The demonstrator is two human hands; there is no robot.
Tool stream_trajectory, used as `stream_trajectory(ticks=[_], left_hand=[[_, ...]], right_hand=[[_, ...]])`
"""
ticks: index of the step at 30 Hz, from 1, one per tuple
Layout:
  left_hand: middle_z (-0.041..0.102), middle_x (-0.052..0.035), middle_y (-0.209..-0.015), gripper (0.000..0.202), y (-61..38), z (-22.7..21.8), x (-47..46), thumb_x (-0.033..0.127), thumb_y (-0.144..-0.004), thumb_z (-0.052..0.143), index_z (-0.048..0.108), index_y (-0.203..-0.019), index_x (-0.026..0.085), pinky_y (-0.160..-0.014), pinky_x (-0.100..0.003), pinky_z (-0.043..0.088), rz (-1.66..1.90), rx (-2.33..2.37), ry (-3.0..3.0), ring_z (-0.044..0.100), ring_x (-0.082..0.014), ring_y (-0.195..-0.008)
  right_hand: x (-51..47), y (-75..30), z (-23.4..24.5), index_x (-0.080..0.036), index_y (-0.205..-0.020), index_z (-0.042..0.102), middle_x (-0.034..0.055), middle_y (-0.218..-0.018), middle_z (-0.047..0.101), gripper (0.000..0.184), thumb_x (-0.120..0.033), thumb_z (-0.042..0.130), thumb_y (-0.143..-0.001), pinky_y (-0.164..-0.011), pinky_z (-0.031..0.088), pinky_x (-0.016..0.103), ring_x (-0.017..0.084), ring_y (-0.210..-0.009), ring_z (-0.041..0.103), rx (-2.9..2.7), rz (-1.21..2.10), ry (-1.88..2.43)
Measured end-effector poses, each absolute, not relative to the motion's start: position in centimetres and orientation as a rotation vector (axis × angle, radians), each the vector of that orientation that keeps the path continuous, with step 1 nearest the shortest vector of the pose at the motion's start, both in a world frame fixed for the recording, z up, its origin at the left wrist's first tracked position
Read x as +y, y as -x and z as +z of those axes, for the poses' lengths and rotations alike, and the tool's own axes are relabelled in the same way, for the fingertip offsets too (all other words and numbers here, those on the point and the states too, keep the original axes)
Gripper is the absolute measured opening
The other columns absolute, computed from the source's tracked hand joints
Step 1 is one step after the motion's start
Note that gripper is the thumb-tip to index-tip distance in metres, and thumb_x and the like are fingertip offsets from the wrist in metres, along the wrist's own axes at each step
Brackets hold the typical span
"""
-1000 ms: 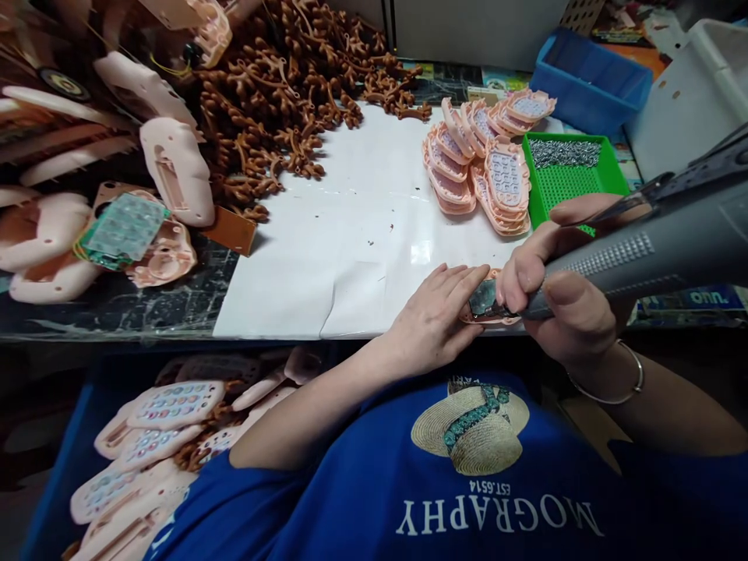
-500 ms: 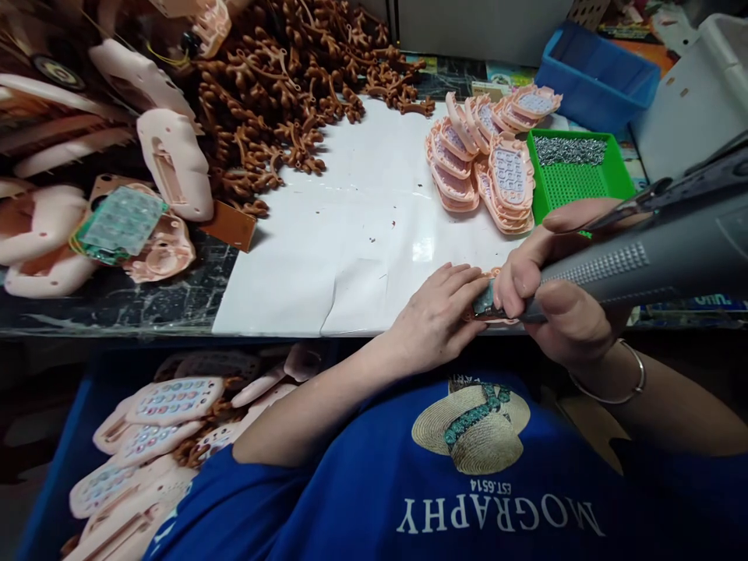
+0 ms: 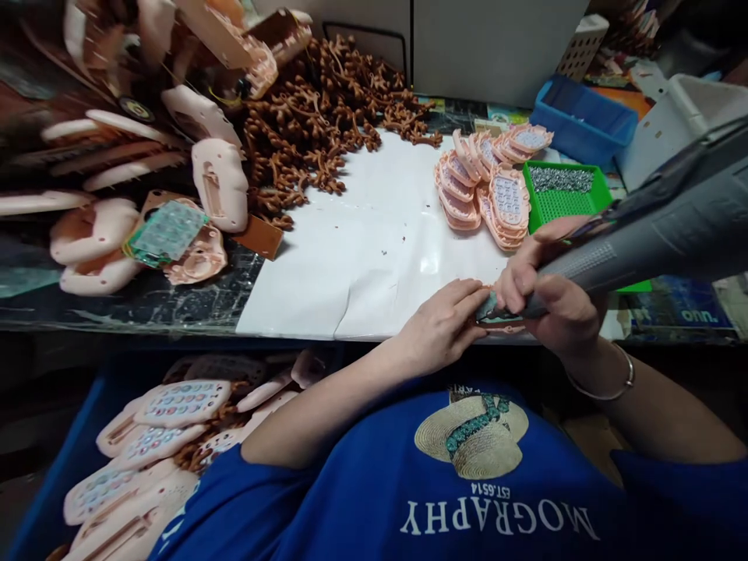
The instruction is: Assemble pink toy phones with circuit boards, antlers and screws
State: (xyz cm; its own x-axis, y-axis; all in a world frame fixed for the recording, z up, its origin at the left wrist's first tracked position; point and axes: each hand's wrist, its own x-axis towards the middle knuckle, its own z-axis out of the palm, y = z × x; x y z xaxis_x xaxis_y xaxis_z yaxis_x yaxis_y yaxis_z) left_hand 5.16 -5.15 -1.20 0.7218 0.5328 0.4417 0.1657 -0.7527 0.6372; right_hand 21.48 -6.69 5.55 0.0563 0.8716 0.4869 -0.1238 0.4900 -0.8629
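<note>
My right hand (image 3: 552,292) is wrapped round a thick grey electric screwdriver (image 3: 660,230), which slants down to the left. The driver's tip is over a greenish circuit board (image 3: 495,310) in a pink plastic shell (image 3: 507,329) at the mat's front edge. Most of that shell is hidden under my hands, and I cannot tell whether the tip touches a screw. From the left, my left hand (image 3: 441,323) grips the shell's end with its fingers pressed together. Beyond my hands lie stacked pink shells with keypads (image 3: 507,199) and a green tray (image 3: 569,204) of small screws.
Brown antler-like parts (image 3: 327,109) are heaped at the back left. Pink housings (image 3: 220,185) and a loose circuit board (image 3: 169,231) lie left of the white mat (image 3: 309,273). A blue bin (image 3: 584,117) stands behind the tray. Finished-looking pink keypad pieces (image 3: 184,401) fill a blue crate below.
My view has turned slightly, so the bench's back and left side show more. Both hands keep their hold, and the screwdriver's rear end appears a little higher.
</note>
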Motion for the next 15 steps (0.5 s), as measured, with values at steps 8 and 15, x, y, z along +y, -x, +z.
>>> stream_trajectory(ticks=[8, 15], left_hand=[[0.052, -0.0229, -0.146, 0.051, -0.4, -0.9, -3.8, 0.029, -0.096, 0.06, 0.047, -0.142, 0.012, -0.114, -0.052, 0.047, 0.764, 0.713, -2.452, 0.05, -0.0302, -0.139], [0.074, -0.0106, -0.112, 0.036, 1.2, 2.3, 3.6, 0.044, -0.092, 0.064, 0.068, -0.115, 0.017, -0.092, -0.034, 0.056, 0.792, 0.906, -2.243, 0.071, -0.0208, -0.1]], right_hand=[[-5.5, -27.1, 10.0, -0.026, -0.094, 0.07, -0.006, -0.056, 0.057, 0.027, -0.025, 0.072, -0.068, -0.039, 0.039, 0.03, 0.012, -0.042, 0.047, -1.016, 0.428, 0.888], [-1.7, -34.1, 7.8, -0.022, -0.086, 0.063, -0.0109, -0.053, 0.056, 0.032, -0.022, 0.07, -0.055, -0.039, 0.046, 0.028, 0.012, -0.039, 0.05, -0.936, 0.224, 0.993]])
